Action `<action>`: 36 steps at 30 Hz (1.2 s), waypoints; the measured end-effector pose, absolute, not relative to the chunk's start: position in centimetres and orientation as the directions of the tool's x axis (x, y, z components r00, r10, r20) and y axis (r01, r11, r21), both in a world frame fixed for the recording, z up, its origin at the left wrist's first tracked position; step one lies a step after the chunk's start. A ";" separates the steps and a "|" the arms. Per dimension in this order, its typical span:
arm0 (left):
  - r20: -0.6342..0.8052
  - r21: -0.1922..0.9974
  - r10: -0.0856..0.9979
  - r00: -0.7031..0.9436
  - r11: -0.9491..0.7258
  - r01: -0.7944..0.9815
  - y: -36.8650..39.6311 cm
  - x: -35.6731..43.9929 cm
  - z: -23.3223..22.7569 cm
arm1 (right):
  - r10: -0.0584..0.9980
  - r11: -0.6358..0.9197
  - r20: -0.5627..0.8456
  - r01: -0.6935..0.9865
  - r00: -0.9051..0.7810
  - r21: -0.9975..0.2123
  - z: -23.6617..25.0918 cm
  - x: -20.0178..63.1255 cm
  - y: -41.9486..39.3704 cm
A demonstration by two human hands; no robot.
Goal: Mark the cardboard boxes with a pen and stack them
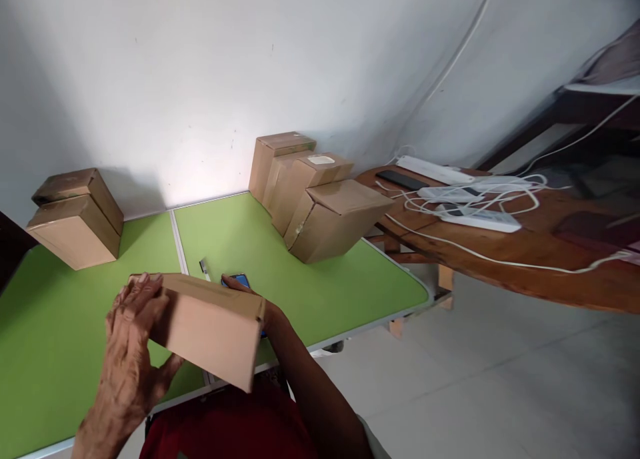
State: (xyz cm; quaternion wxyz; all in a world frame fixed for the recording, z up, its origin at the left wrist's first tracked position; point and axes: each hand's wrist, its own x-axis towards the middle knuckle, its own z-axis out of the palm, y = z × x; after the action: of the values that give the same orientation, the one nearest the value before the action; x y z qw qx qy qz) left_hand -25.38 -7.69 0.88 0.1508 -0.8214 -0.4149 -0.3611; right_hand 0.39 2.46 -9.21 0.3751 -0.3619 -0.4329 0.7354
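A small cardboard box is held tilted above the green folding table, near its front edge. My left hand grips the box's left end, fingers over the top edge and thumb below. At the right end, my right hand holds it from behind; most of its fingers are hidden by the box. A phone with a blue screen shows partly behind the box and right hand. Just beyond the box lies a black-and-white pen or marker.
Two cardboard boxes stand at the back left. Several more boxes are lined up at the right, by the white wall. On the wooden table to the right lie white power strips with tangled cords.
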 end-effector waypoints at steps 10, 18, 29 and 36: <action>0.313 0.889 0.836 -0.450 -0.091 0.449 -5.5 -27.2 -0.4 | 0.897 0.006 0.105 -0.224 -0.430 -0.975 -5.6 -0.3 1.7; 0.015 0.956 0.918 -0.397 0.102 0.274 -5.0 -27.3 -1.0 | 0.911 0.076 0.132 -0.155 -0.391 -0.985 -4.8 -1.9 0.6; 0.089 0.952 0.823 -0.561 0.096 0.291 -4.1 -27.2 -2.3 | 0.981 0.036 0.035 -0.002 -0.190 -0.999 -5.0 -7.0 0.5; 0.384 0.836 0.794 -0.472 -0.083 0.542 -4.9 -23.0 -0.6 | 1.000 0.009 0.008 -0.056 0.018 -0.998 -1.5 -7.9 0.8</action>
State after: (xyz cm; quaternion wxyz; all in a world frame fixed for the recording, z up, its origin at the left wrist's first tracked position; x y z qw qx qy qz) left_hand -23.04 -4.94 -0.65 -0.1166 -0.5005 -0.6672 -0.5392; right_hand -7.92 0.77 -1.55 0.5202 -0.4881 -0.4834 0.5074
